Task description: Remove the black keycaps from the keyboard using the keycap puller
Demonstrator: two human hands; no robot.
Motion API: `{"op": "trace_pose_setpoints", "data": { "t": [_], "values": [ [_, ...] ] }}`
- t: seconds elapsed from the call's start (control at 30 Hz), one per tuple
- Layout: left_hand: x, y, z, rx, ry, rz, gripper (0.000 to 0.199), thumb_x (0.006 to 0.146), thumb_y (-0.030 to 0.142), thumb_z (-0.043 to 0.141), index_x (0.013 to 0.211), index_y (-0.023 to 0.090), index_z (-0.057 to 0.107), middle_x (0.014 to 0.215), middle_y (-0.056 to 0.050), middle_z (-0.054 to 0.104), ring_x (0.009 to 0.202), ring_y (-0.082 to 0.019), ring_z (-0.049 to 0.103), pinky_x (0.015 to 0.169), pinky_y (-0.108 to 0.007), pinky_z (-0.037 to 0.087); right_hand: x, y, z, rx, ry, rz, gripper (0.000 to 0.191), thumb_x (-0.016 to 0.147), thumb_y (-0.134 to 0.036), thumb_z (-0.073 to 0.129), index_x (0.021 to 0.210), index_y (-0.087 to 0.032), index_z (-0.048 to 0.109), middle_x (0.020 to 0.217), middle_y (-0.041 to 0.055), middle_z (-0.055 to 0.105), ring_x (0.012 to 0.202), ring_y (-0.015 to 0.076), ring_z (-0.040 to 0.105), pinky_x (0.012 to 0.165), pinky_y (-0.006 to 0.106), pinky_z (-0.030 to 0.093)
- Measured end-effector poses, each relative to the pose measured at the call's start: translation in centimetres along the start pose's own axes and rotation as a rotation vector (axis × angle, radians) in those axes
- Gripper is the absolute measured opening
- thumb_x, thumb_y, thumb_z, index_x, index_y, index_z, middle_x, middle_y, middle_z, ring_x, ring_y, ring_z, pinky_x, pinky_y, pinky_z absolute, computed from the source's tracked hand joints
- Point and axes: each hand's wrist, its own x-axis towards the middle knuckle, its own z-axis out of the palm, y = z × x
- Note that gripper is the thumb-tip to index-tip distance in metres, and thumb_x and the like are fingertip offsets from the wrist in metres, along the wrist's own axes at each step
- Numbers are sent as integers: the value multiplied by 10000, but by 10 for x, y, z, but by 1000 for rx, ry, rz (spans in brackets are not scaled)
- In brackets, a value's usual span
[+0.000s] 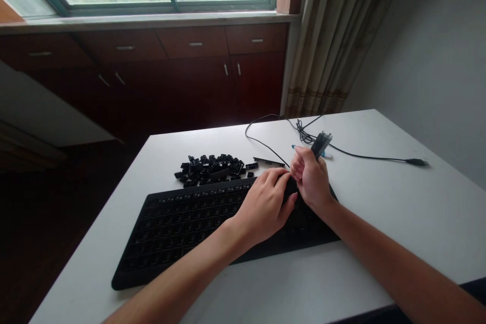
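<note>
"Keyboard [182, 228]: where is it, and how far stripped?"

"Flat on the white tabletop [398, 202], beneath both hands. Its left and middle look bare of caps; loose keycaps [212, 168] lie heaped just past its far edge, beside a long strip [269, 162], probably the space-bar cap. I'd judge most are off."

"What's left?"

"The hands partly hide the right end, so I can't tell."

"And the grip?"

"Right hand [313, 177] curled snugly round a dark tool [321, 146]. Left hand [264, 202] bends over the keyboard; whether it pinches anything is hidden."

"Room to move?"

"Most to the right, where only the USB cable [364, 158] runs, farther back. Leftward, a bare strip before the edge; the heap crowds the far side."
</note>
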Motion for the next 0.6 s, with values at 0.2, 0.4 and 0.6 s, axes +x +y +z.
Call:
{"op": "trace_pose_setpoints", "data": {
  "t": [0.2,0.4,0.6],
  "values": [
    [0,0,6,43,-1,65,438,1013,268,474,1389,43,493,1439,-203,526,1418,-314,429,1243,-456,343,-5,-2,-1,6,-273,-16,458,879,-248,606,508,-229,339,449,-77,288,415,82,240,451,301,194],
    [-2,2,6,140,-31,120,496,1027,210,385,1475,-1,379,1516,-235,466,1491,-320,352,1273,-482,271,-17,2,-9,-58,-429,-135,451,947,-242,561,533,-219,381,485,-53,354,466,104,296,513,321,258],
    [-1,4,6,175,-51,99,457,1044,215,355,1450,15,417,1543,-235,443,1510,-309,337,1278,-470,248,-15,1,-8,47,-332,-174,441,923,-197,533,523,-220,348,462,-60,309,428,100,243,468,320,214]
  ]
}}
